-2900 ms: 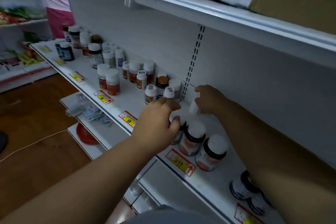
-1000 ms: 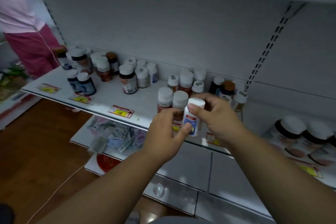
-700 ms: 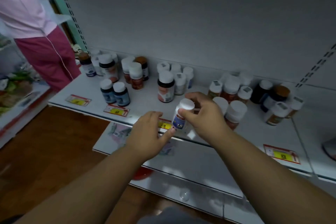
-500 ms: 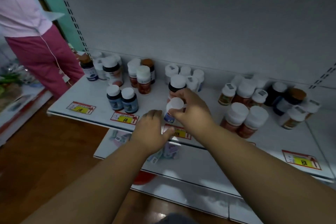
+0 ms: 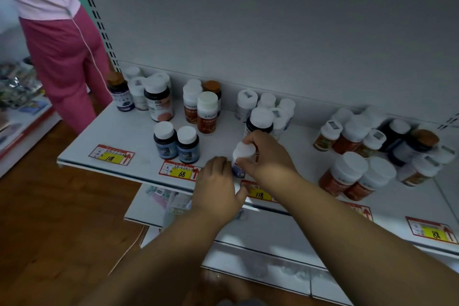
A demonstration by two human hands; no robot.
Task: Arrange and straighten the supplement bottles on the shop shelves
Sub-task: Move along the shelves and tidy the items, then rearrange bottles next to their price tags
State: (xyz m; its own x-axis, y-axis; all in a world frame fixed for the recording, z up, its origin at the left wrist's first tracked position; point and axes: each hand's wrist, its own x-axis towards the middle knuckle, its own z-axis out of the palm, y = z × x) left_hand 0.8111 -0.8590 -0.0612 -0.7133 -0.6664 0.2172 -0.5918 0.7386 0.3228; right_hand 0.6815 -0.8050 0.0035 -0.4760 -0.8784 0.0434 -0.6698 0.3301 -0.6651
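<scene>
While the right hand (image 5: 267,156) holds the small white bottle (image 5: 241,156) near the front of the shelf (image 5: 124,136), the left hand (image 5: 218,186) sits right beside it, on its left. The right fingers curl round the white cap and the top of the bottle, so this hand has a firm hold. The left hand's fingers bend toward the low part of the bottle (I cannot tell if they really touch it or hold it, since the back of the hand hides them).

The small bottle stands almost straight up, cap at the top and blue label at the bottom. It looks to be at or just above the shelf, between the price tag marked 68 (image 5: 180,171) and the price tag marked 118 (image 5: 258,194). I cannot see its base, so I cannot say if it is down yet.

Just behind the right hand stands a dark bottle with a white cap (image 5: 259,120). The two dark blue bottles (image 5: 176,143) stand to the left, a little apart.

I think the next move is to set the small bottle down straight and turn its label to the front. The right hand is the one to do it, since it already has the bottle.
</scene>
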